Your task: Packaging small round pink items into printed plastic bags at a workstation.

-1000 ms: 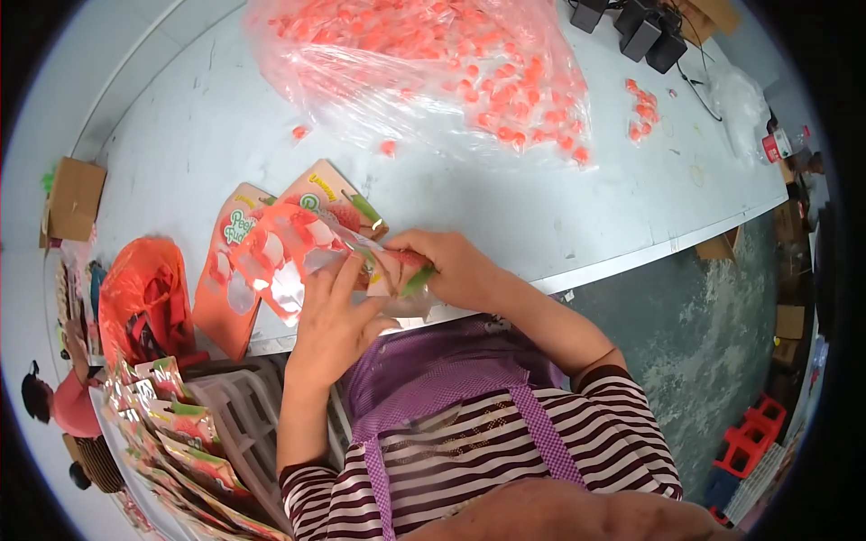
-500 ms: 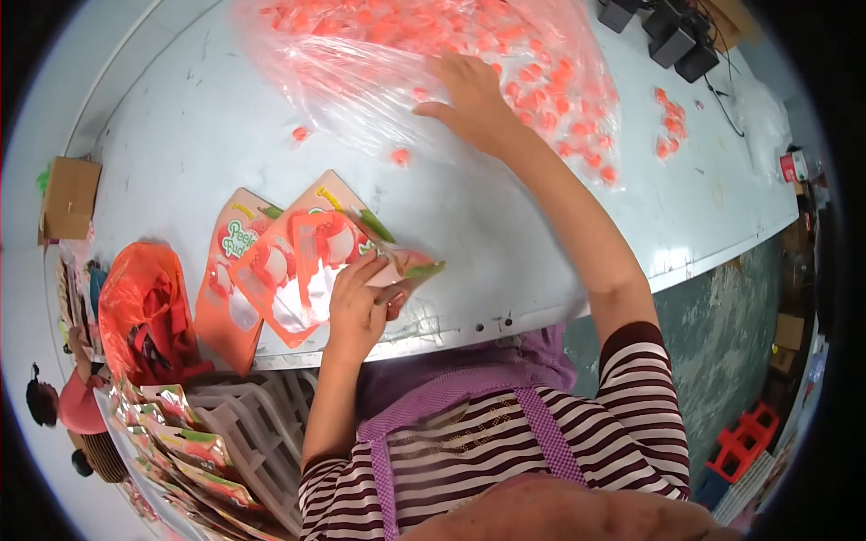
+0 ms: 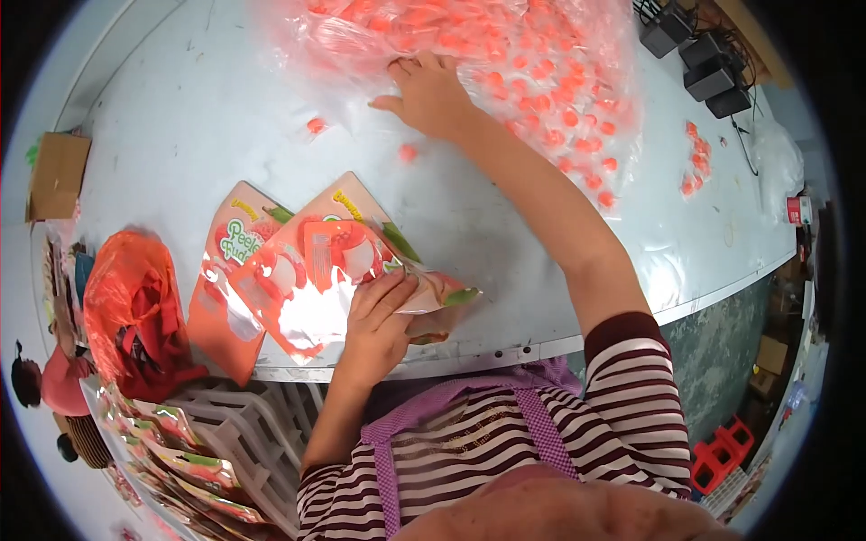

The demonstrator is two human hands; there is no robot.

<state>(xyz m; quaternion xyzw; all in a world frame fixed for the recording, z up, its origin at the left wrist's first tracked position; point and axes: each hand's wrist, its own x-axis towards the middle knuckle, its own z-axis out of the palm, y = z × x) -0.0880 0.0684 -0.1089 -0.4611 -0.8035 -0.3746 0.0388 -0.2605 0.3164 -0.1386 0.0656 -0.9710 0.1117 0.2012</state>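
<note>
Peach-coloured printed pouches lie overlapping on the pale table (image 3: 505,298). My left hand (image 3: 379,316) grips the top pouch (image 3: 347,257) near its right end, fingers across its face; the thumb is hidden. That end bulges up from the table. Beneath and to the left lies another pouch (image 3: 225,298). My right hand (image 3: 433,99) reaches to the large clear plastic bag (image 3: 352,81) at the far side, its fingers spread on the film and the thumb held apart. Inside the bag are many small red-and-white wrapped pieces. One loose wrapped piece (image 3: 408,153) lies just nearer than that hand.
An orange plastic bag (image 3: 135,307) sits at the left edge, above a white crate (image 3: 244,424) and stacked pouches (image 3: 189,469). Black power adapters (image 3: 713,77) stand far right, near a row of wrapped pieces (image 3: 695,162). A red plastic crate (image 3: 722,455) is on the floor; people are at far left.
My right hand has moved left and farther away, and the bag's near film is bunched back toward the far side. My left hand stays on the pouch.
</note>
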